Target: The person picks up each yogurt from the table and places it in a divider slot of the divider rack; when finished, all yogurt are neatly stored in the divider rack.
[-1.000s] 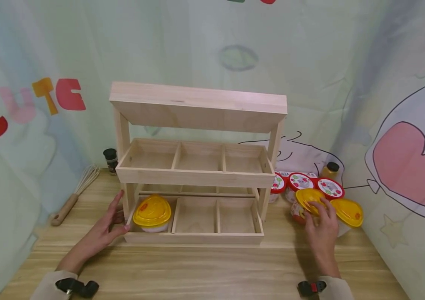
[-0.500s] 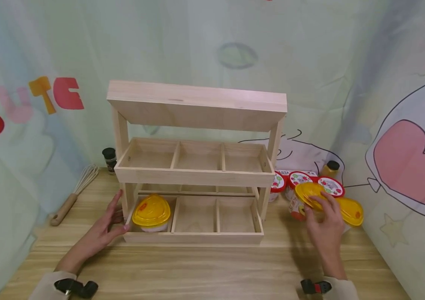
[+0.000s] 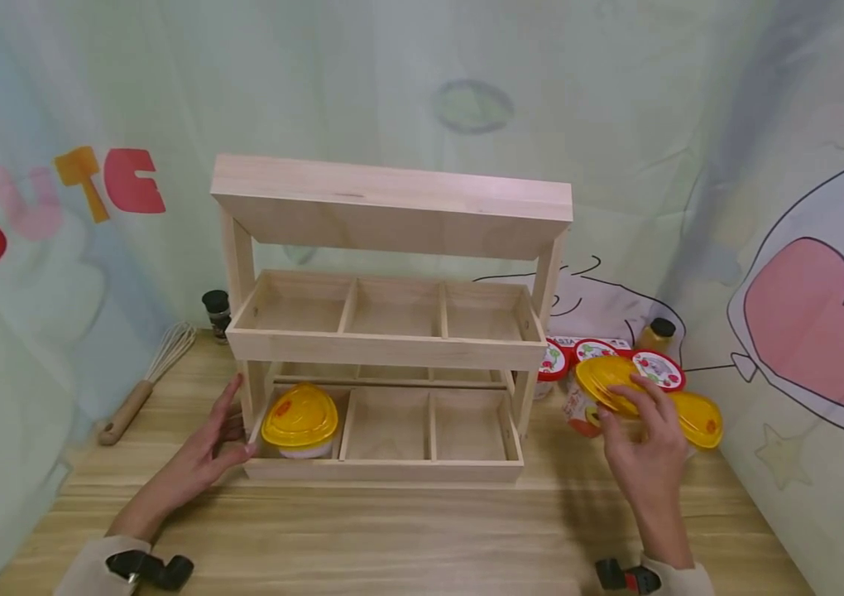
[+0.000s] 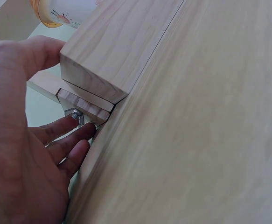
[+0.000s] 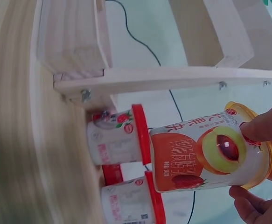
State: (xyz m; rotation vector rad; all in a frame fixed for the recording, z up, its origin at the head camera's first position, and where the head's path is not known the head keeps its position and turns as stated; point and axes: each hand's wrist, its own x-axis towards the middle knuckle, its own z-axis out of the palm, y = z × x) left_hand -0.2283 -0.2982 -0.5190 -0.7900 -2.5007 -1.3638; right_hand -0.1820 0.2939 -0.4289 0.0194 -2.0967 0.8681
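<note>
My right hand grips a yogurt cup by its yellow lid. The cup is tilted and clear of the table, with fruit pictures on its side. On the left, my left hand touches the wooden rack. Its thumb lies on the lower tray's front corner, and its fingers reach beside the post near a wing nut. Another yellow-lidded cup sits in the lower tray's left compartment. A third yellow-lidded cup stands behind my right hand, partly hidden.
Red-lidded cups stand right of the rack, with a dark-capped jar behind. At the left lie a whisk and a black-capped bottle. The rack has two divided trays beneath a slanted top board.
My right hand has raised the yogurt cup and brought it slightly to the left, tilting it. The left hand keeps its place at the rack.
</note>
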